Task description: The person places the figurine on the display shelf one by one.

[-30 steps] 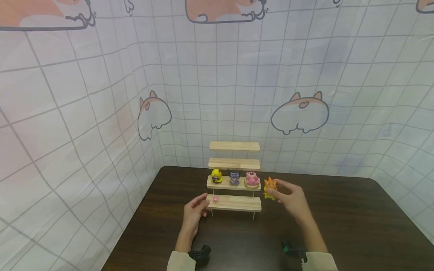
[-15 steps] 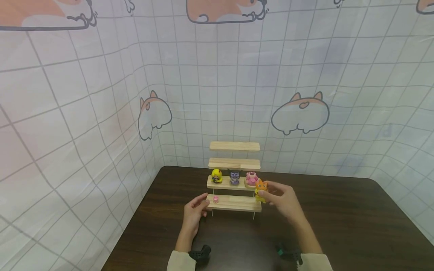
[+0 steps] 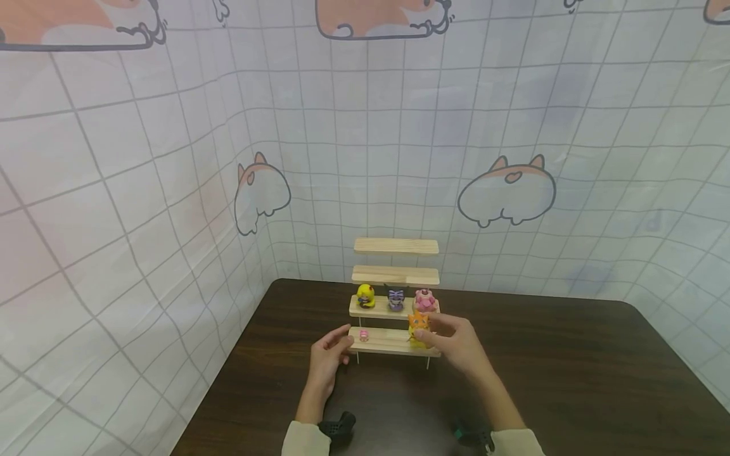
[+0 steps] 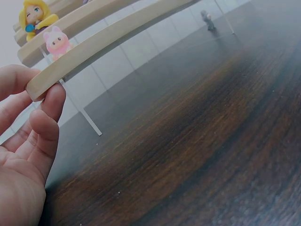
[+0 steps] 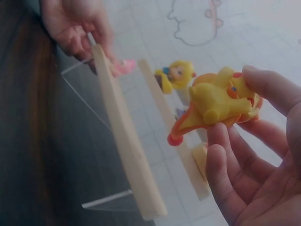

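A pale wooden tiered display stand (image 3: 384, 339) stands on the table. My left hand (image 3: 325, 364) pinches the left end of its lowest board, beside a small pink figurine (image 4: 57, 42). Between the thumb and fingers of my right hand (image 3: 461, 347) is a yellow figurine with an orange hood (image 5: 214, 101). In the right wrist view this figurine is lifted apart from the lowest board. On the tier behind sit a yellow-haired figurine (image 3: 365, 296), a dark purple figurine (image 3: 396, 299) and a pink figurine (image 3: 424, 299).
The two upper boards (image 3: 396, 246) rise behind, near a white grid-patterned curtain (image 3: 388, 158). Thin clear legs (image 4: 91, 121) hold up the lowest board. A small dark grey object (image 4: 207, 21) stands on the dark wooden table (image 3: 570, 367), seen in the left wrist view.
My right hand has carried the yellow and orange figurine leftward, from right of the stand to the right part of the lowest board. My left hand has stayed at the board's end.
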Tool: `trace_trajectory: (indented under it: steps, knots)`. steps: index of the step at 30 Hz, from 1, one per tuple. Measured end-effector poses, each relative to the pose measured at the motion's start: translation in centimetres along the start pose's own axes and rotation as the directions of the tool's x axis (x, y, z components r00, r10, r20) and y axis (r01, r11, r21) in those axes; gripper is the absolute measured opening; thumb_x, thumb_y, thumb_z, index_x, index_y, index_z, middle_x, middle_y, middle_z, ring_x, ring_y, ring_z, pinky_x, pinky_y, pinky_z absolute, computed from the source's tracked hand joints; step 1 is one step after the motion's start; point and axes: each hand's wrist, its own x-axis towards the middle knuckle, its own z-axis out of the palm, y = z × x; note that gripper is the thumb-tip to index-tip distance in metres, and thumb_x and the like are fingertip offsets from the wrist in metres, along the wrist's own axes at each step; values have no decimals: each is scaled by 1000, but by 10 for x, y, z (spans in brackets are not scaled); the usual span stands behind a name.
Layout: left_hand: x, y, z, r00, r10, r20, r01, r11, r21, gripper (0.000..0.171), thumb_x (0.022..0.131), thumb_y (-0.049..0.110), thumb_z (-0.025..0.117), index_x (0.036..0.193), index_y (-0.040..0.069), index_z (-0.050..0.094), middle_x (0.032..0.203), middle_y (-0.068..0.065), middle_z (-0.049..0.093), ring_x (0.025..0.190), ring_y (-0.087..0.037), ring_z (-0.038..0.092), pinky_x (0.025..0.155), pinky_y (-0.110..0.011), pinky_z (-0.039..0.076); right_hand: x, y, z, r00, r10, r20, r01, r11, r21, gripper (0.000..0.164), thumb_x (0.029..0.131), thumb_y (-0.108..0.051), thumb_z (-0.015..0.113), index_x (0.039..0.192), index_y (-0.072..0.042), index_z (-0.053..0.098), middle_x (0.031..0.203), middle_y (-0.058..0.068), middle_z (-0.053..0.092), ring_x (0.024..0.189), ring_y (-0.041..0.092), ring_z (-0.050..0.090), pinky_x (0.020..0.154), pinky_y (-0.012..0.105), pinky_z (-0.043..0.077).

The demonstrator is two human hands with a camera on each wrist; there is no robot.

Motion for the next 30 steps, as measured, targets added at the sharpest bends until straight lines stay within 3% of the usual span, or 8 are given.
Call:
trace_trajectory:
  steps: [8,14,21,26,30]
  knots:
    - [-1,0,0,1000,5,3,-5,1000,-3,38,94,16,74,129,3,69,93,1,73,70,-10,64,57,-21,49,-2,-1,19,998,-47,50,46,998,31,50,86,-27,84,129,-6,70,103,14,71,79,16,68,65,32,58]
    - [-1,1,1,1000,-2,-10,2,1000,1,35,94,15,74,127,5,71,96,0,74,70,-10,64,57,-21,49,0,6,32,1000,-26,16,25,998,53,46,83,-25,86,124,-9,74,103,12,71,75,17,67,62,38,58]
    - [-1,1,1,1000,-5,-16,5,1000,3,34,94,14,74,127,5,71,97,-1,74,69,-10,63,56,-21,49,5,15,46,999,-31,-39,33,998,55,44,83,-22,86,122,-7,74,104,12,73,79,17,71,61,33,59]
    - [-1,1,1,1000,-11,-16,11,1000,-7,35,93,14,75,126,5,72,96,1,73,69,-10,63,56,-21,49,6,16,54,997,-34,-68,38,998,56,46,83,-22,86,123,-4,73,105,14,73,82,20,72,62,38,60]
    - [-2,2,1,1000,-14,-14,14,1000,-14,34,93,13,74,126,5,72,93,2,73,69,-10,64,56,-21,49,9,18,58,996,-31,-89,33,999,24,48,82,-23,87,124,-5,73,104,12,74,84,21,72,63,32,59]
